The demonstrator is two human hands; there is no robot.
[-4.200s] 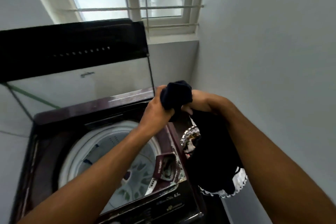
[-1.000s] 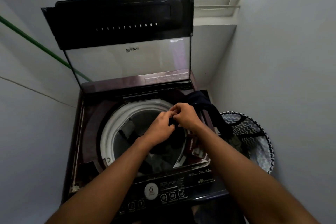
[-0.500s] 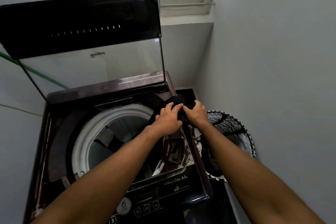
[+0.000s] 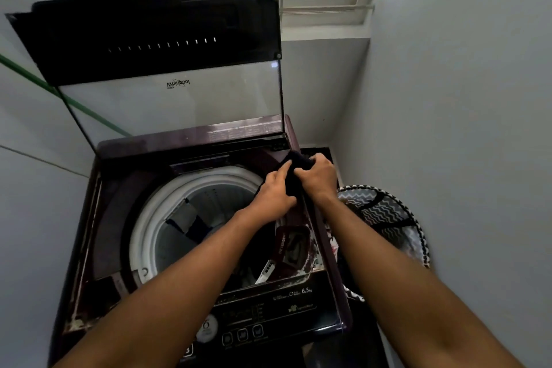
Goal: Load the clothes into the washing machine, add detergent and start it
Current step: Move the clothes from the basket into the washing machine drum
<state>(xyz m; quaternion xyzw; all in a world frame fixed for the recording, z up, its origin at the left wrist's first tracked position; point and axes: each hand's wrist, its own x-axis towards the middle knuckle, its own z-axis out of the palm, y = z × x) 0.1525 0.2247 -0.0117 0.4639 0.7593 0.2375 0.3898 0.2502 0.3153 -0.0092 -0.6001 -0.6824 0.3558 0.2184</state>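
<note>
Both my hands meet over the far right corner of the washing machine (image 4: pixel 191 248), and both have a grip on the same dark garment (image 4: pixel 294 172). My left hand (image 4: pixel 276 194) curls around the cloth from the left, its index finger stretched out along the fabric while the other fingers fold under it. My right hand (image 4: pixel 318 176) closes over the cloth from the right, knuckles up, fingers wrapped tight — no gap shows between them and the fabric. The garment bunches up between the two grips, and its top pokes out just beyond my fingers, above the machine's right edge.

The lid (image 4: pixel 155 48) stands upright at the far side, glass panel below a dark band. The drum (image 4: pixel 185 218) is open under my left forearm, with some clothes (image 4: pixel 191 222) lying inside — grey and dark pieces. The detergent tray (image 4: pixel 294 246) sits on the near right of the opening, just below my hands. The control panel (image 4: pixel 248 326) runs along the near edge. A zigzag-patterned laundry basket (image 4: pixel 385 215) stands on the floor just right of the machine, beneath my right forearm.
</note>
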